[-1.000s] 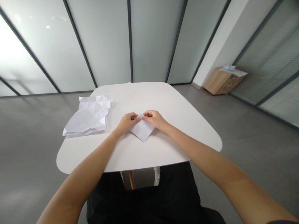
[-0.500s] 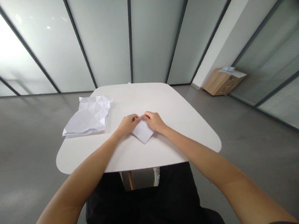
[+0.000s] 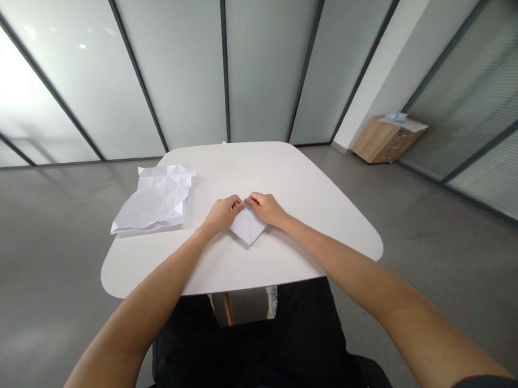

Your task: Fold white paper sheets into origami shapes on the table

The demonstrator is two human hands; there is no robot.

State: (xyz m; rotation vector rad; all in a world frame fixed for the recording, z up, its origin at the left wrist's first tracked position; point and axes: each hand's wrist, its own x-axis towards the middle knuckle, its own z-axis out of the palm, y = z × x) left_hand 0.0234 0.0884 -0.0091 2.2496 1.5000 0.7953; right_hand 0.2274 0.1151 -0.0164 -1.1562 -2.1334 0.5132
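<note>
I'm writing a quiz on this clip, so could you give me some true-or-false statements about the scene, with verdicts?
The left hand and right hand both have fingers on the folded white paper. True.

The creased sheet of white paper lies under the left hand. False: it lies apart from that hand, further left on the table.

A wooden drawer cabinet stands by the glass wall on the right. True.

The folded paper stands upright on one edge. False: it lies flat on the white table, one corner pointing toward the person.

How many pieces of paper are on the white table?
2: a creased paper sheet at the table's left, and a folded paper square under the left hand and right hand. Others could be hidden.
</note>
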